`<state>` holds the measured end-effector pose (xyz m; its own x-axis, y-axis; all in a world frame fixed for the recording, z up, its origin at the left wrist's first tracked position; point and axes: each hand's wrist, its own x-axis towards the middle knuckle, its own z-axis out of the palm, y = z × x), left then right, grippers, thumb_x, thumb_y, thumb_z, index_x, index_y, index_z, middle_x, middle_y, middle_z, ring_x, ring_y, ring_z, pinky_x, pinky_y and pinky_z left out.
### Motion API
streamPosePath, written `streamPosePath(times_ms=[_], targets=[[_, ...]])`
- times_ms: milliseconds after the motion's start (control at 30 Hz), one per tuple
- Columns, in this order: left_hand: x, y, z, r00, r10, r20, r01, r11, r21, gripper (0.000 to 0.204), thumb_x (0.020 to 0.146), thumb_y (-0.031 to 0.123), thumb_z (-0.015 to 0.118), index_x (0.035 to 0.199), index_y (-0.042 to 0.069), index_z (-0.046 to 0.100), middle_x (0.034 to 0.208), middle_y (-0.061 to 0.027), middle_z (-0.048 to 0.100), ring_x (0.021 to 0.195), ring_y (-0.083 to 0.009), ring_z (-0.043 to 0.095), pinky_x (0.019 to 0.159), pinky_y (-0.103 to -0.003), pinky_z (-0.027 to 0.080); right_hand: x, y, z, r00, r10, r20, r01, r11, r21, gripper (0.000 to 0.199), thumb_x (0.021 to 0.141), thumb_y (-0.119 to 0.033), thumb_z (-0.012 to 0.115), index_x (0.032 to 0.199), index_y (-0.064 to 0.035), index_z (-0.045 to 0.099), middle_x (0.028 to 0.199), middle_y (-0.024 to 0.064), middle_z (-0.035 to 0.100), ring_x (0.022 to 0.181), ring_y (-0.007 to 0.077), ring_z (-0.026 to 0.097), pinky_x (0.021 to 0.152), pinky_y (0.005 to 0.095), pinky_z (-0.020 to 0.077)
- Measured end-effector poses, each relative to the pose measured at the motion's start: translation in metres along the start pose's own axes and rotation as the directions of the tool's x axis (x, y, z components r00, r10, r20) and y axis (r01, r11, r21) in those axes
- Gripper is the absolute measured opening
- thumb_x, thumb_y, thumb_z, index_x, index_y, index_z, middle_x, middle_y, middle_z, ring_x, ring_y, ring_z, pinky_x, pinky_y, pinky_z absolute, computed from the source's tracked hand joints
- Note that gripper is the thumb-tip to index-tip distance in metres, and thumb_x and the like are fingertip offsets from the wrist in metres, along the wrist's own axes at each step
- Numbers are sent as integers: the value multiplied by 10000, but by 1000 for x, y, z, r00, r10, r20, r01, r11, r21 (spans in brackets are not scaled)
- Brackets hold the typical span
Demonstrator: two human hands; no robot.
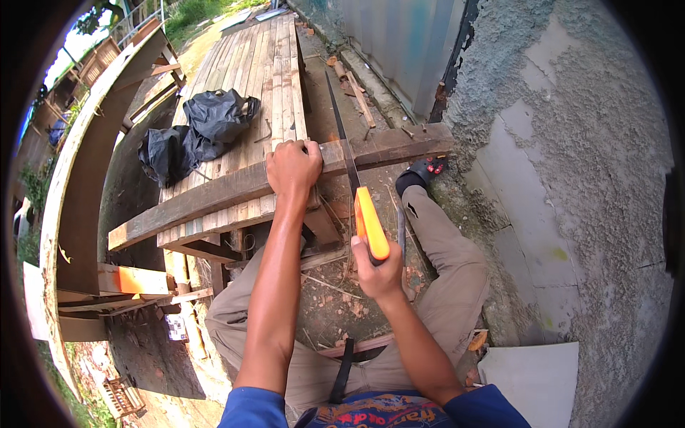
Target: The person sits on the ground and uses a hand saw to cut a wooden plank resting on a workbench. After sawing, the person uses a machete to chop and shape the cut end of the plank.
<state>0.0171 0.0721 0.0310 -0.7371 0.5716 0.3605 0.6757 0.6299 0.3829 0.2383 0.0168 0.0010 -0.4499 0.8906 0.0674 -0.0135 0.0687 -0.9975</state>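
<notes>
A long wooden beam (214, 191) lies across the near end of a slatted bamboo bench (246, 68), its right part jutting out past the bench. My left hand (294, 170) is closed over the beam and grips it near the bench's right edge. In my right hand (379, 274) is the yellow-orange handle of a handsaw (371, 225). The saw's dark blade runs up and away, crossing the beam just right of my left hand. Whether the teeth have cut into the wood cannot be made out.
Black plastic bags (217, 121) rest on the bench. Nails (408, 133) stick up from the beam's right end. A rough grey wall (571, 143) rises at the right, with a white board (531, 381) below. Wooden framing (78, 185) stands at the left. My shoe (427, 170) is under the beam.
</notes>
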Motion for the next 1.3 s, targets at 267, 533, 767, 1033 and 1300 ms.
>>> streamPosePath(times_ms=[267, 533, 767, 1033, 1300], targets=[[15, -8, 1, 998, -67, 20, 68, 997, -32, 422, 894, 323, 527, 883, -10, 785, 987, -220, 739, 970, -384, 671, 987, -440, 459, -96, 54, -54, 974, -216, 73, 222, 971, -87, 126, 883, -67, 676, 792, 15, 646, 579, 80, 566, 476, 185, 575, 485, 338, 443], [-3, -4, 1, 1000, 23, 15, -22, 999, -43, 392, 894, 345, 556, 942, 43, 800, 957, -242, 730, 909, -447, 686, 894, -510, 527, 68, 16, 23, 996, -81, -29, 85, 978, 190, 305, 956, -153, 656, 705, -3, 568, 559, 40, 527, 524, 129, 496, 512, 344, 381], [23, -8, 7, 999, -37, 11, 37, 999, -23, 426, 900, 359, 528, 993, 44, 800, 1013, -264, 727, 966, -468, 668, 936, -509, 509, -140, 79, -59, 933, -310, 182, 347, 911, -224, 140, 873, -58, 667, 755, -5, 613, 612, 118, 563, 486, 300, 584, 476, 392, 447], [32, -14, 15, 999, 30, 21, -30, 1000, -6, 467, 945, 335, 463, 914, 1, 787, 1028, -202, 741, 1036, -367, 662, 1025, -465, 423, -176, 79, -101, 960, -171, 220, 228, 936, -268, 124, 854, -79, 715, 809, -4, 627, 629, 131, 587, 566, 309, 649, 524, 376, 489], [26, -38, 16, 950, 312, -14, -312, 950, 15, 562, 968, 537, 547, 1181, 37, 687, 1125, -175, 707, 1128, -343, 627, 1018, -474, 416, -182, 90, -107, 967, 249, 57, -230, 944, -236, 202, 909, -176, 712, 832, -3, 644, 672, 163, 626, 608, 294, 652, 602, 387, 502]])
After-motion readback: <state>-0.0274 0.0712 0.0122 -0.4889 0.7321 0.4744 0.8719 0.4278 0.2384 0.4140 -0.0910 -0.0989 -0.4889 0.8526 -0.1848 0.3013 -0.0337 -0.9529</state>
